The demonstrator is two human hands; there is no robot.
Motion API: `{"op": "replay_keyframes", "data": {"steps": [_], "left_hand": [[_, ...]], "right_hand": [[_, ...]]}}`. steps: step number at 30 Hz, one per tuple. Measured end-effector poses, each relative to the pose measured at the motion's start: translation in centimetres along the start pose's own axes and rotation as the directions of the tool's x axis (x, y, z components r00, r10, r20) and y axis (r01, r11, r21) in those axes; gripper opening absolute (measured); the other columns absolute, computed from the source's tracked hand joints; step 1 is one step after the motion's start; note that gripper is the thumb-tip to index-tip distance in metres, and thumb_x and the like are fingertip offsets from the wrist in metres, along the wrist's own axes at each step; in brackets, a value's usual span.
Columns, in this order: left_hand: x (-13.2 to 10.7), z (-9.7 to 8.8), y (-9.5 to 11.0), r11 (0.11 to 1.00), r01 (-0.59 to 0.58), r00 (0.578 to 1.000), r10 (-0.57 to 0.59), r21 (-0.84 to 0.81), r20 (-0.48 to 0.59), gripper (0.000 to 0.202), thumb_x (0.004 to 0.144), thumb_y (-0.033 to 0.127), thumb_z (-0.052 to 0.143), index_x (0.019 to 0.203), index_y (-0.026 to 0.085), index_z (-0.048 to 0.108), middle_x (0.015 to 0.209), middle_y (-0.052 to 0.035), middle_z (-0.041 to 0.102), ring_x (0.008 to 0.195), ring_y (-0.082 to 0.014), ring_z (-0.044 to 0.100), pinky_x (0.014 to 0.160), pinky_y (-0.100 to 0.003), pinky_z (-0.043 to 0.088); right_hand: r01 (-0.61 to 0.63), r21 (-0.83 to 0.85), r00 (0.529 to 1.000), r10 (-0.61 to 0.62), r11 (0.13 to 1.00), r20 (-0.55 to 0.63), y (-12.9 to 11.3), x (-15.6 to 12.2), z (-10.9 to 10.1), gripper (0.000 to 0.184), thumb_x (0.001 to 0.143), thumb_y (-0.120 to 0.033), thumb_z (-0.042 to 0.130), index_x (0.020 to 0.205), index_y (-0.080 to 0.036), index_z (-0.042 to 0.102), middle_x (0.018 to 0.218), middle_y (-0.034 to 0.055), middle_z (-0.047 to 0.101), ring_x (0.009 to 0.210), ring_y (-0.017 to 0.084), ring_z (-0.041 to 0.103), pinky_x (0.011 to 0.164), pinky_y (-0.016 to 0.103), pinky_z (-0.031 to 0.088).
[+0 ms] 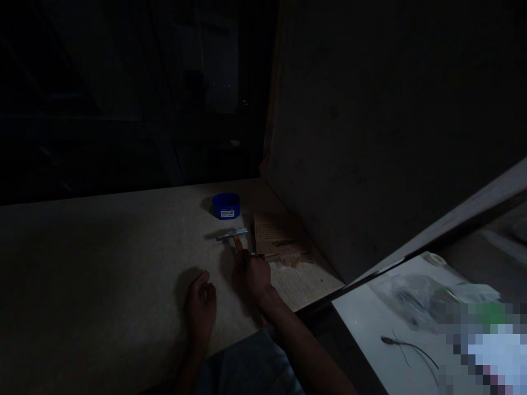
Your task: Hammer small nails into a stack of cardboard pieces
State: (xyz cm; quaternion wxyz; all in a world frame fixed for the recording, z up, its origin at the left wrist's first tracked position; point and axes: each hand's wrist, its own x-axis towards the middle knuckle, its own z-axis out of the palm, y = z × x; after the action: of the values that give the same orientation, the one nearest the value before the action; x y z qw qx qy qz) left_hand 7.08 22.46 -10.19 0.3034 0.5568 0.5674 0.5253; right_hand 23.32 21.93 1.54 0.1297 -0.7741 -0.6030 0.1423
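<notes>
My right hand [257, 274] is wrapped round the wooden handle of a hammer [237, 242]. The hammer's slim metal head lies crosswise, low over the pale tabletop or resting on it; I cannot tell which. To the left, my left hand [201, 304] is at the table's near side, fingers loosely curled with a gap between thumb and fingertips. Nothing shows in it. Just beyond the hammer head stands a small blue container [226, 206] with a white label. A folded piece of brown printed cardboard [280, 236] lies right of the hammer.
The pale table [102, 274] runs left and meets a dark upright panel [370, 126] on the right. At lower right, a white surface [362, 329] bears a clear plastic bag [411, 296] and a thin dark cable [411, 345]. The room is dim.
</notes>
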Motion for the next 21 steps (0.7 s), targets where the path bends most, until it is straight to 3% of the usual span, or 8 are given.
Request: {"op": "replay_keyframes", "data": {"steps": [8, 14, 21], "left_hand": [[-0.2, 0.1, 2.6, 0.993, 0.101, 0.994, -0.104, -0.067, -0.039, 0.040, 0.081, 0.036, 0.054, 0.113, 0.016, 0.067, 0.120, -0.0144, 0.070, 0.111, -0.0263, 0.066, 0.095, -0.040, 0.053], [-0.4, 0.2, 2.4, 0.982, 0.124, 0.991, -0.130, -0.142, -0.036, 0.046, 0.081, 0.036, 0.055, 0.122, 0.016, 0.064, 0.121, -0.0153, 0.070, 0.110, -0.0247, 0.067, 0.093, -0.037, 0.054], [-0.4, 0.1, 2.2, 0.992, 0.082, 0.996, -0.085, -0.097, -0.023, 0.046, 0.082, 0.038, 0.054, 0.121, 0.016, 0.064, 0.119, -0.0156, 0.071, 0.106, -0.0250, 0.068, 0.091, -0.038, 0.054]], "right_hand": [[-0.103, -0.056, 0.995, 0.103, 0.993, 0.002, 1.0, 1.4, 1.7, 0.026, 0.092, -0.025, 0.053, 0.110, -0.015, 0.069, 0.098, 0.0183, 0.077, 0.092, 0.029, 0.075, 0.072, 0.032, 0.053], [-0.088, -0.063, 0.996, 0.085, 0.994, -0.041, 0.9, 1.5, 2.8, 0.025, 0.091, -0.023, 0.052, 0.107, -0.016, 0.069, 0.093, 0.0167, 0.078, 0.087, 0.028, 0.075, 0.069, 0.032, 0.052], [-0.068, -0.087, 0.997, 0.063, 0.994, -0.054, 0.5, 1.1, 3.1, 0.026, 0.090, -0.023, 0.051, 0.109, -0.016, 0.068, 0.091, 0.0156, 0.078, 0.086, 0.027, 0.075, 0.067, 0.030, 0.050]]}}
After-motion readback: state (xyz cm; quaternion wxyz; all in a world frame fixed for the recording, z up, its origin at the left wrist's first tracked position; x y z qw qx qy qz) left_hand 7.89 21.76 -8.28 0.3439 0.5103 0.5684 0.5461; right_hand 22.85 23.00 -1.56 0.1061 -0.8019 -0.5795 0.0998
